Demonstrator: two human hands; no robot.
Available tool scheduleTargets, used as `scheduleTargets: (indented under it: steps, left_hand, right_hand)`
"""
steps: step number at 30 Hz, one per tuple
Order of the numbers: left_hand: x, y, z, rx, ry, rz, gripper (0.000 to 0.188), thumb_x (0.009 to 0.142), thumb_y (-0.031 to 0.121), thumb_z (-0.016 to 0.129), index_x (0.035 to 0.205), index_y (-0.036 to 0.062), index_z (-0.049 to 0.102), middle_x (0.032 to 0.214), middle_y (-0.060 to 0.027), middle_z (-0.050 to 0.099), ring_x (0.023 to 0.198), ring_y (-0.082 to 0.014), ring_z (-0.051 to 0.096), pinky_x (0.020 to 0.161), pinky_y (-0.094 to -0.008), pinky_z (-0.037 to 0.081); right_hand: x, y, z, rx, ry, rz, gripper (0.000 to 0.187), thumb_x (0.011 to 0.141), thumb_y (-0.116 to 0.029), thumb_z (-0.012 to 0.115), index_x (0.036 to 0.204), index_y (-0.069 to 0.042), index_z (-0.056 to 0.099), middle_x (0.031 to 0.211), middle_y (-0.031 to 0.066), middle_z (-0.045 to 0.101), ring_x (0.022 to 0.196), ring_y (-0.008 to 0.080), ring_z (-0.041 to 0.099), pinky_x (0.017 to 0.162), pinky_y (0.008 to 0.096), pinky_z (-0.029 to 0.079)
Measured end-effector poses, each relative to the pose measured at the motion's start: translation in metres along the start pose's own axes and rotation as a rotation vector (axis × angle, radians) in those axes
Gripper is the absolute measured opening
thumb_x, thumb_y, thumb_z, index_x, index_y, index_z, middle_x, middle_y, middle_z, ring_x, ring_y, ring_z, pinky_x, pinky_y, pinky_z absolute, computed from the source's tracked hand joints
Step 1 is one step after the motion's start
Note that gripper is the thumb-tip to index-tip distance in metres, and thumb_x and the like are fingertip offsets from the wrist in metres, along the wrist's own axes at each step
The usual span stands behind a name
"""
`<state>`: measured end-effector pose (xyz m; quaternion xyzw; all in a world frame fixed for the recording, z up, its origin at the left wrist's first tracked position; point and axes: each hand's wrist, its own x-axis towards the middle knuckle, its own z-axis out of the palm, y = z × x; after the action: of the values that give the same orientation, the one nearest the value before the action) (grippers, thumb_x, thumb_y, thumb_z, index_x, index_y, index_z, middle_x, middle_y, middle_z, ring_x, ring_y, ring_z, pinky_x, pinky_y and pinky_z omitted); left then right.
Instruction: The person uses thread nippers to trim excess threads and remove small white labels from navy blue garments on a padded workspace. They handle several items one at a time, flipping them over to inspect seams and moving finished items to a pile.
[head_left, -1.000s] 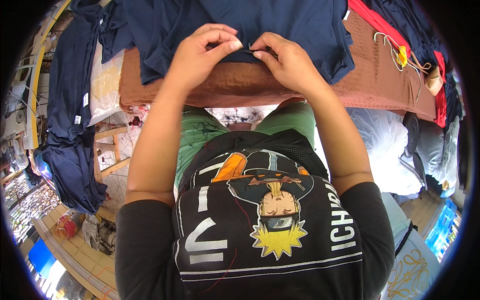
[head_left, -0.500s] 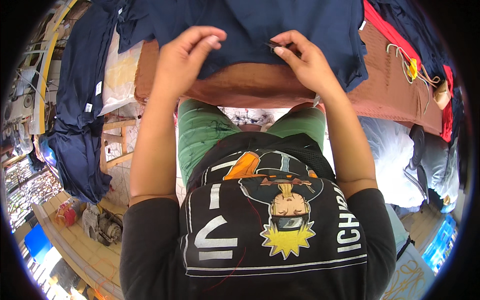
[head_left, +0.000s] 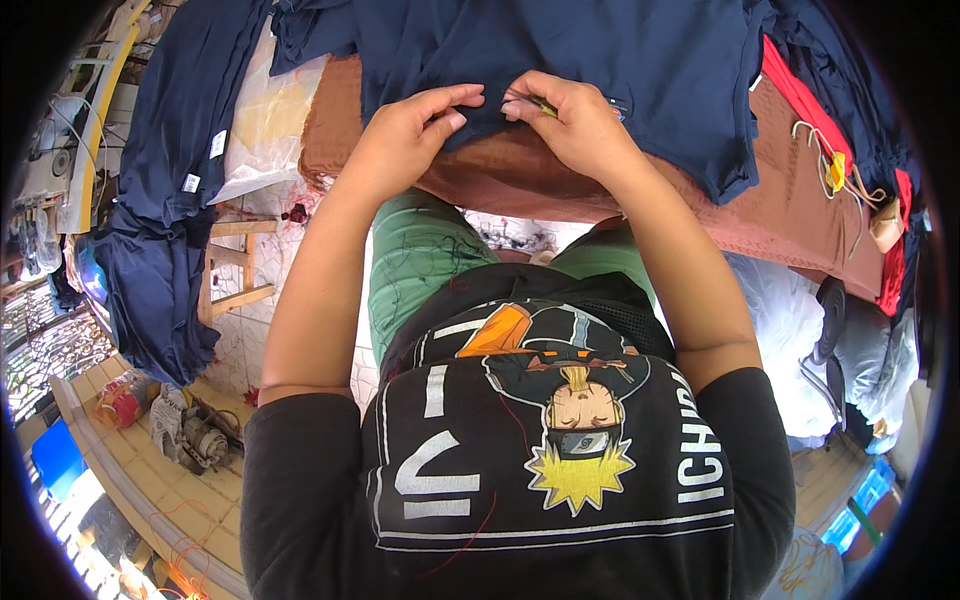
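Note:
A navy blue garment [head_left: 650, 60] lies spread before me over a brown cloth [head_left: 500, 185] covering the work surface. My right hand [head_left: 580, 125] is closed around small thread snips [head_left: 543, 105], mostly hidden by the fingers. Just left of it, over the garment's near edge, my left hand [head_left: 415, 130] has its thumb apart from its stretched fingers, and I see nothing between them. A small coloured label [head_left: 617, 112] shows on the garment beside my right hand.
More navy garments [head_left: 180, 130] hang at the left. Red fabric [head_left: 800, 90] and a cord bundle with a yellow piece [head_left: 836, 172] lie at the right. Clear plastic bags [head_left: 770, 320] stand below. A motor-like machine part [head_left: 200, 440] rests at the lower left.
My two hands have come closer together, the left moving right and the right moving left and slightly down. My left thumb has parted from the fingers. The view has shifted slightly.

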<state>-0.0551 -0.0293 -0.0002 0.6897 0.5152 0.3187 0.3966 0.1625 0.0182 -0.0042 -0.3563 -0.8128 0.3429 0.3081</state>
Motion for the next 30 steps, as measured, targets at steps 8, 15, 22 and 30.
scheduleTargets:
  steps: [8, 15, 22, 30]
  left_hand:
    - [0.001, 0.001, 0.003, 0.320, 0.016, 0.101, 0.023, 0.086, 0.017, 0.068, 0.105, 0.0042, 0.068, 0.102, -0.0029, 0.068, 0.079, -0.0097, 0.060, 0.069, -0.0248, 0.048]
    - [-0.006, -0.018, 0.006, -0.191, 0.191, -0.055, 0.026, 0.093, 0.024, 0.060, 0.083, 0.0006, 0.068, 0.097, -0.0058, 0.068, 0.085, -0.0102, 0.061, 0.073, -0.0253, 0.048]
    - [-0.037, -0.008, -0.040, -0.278, -0.003, 0.075, 0.044, 0.099, 0.031, 0.048, 0.081, -0.0020, 0.069, 0.099, -0.0111, 0.068, 0.083, -0.0134, 0.057, 0.076, -0.0272, 0.047]
    - [-0.042, 0.022, -0.062, 0.034, 0.417, 0.185, 0.022, 0.095, 0.017, 0.056, 0.100, -0.0007, 0.069, 0.108, -0.0085, 0.068, 0.092, -0.0147, 0.060, 0.087, -0.0280, 0.045]
  right_hand:
    - [0.014, -0.009, 0.010, 0.231, -0.018, 0.058, 0.019, 0.094, -0.018, 0.057, 0.100, -0.001, 0.061, 0.081, 0.0071, 0.069, 0.069, 0.0174, 0.063, 0.066, 0.0317, 0.048]
    - [0.011, -0.010, -0.001, 0.311, -0.061, 0.304, 0.020, 0.097, -0.020, 0.052, 0.102, -0.004, 0.063, 0.080, 0.0001, 0.064, 0.063, 0.0078, 0.050, 0.058, 0.0247, 0.041]
    - [0.000, -0.012, -0.012, 0.262, -0.152, 0.295, 0.018, 0.098, -0.020, 0.054, 0.103, -0.006, 0.064, 0.080, -0.0022, 0.061, 0.057, 0.0026, 0.043, 0.052, 0.0189, 0.037]
    - [-0.008, -0.022, -0.013, 0.130, -0.053, 0.148, 0.015, 0.092, -0.014, 0.059, 0.101, -0.004, 0.067, 0.087, 0.0045, 0.065, 0.081, 0.0136, 0.059, 0.076, 0.0275, 0.047]
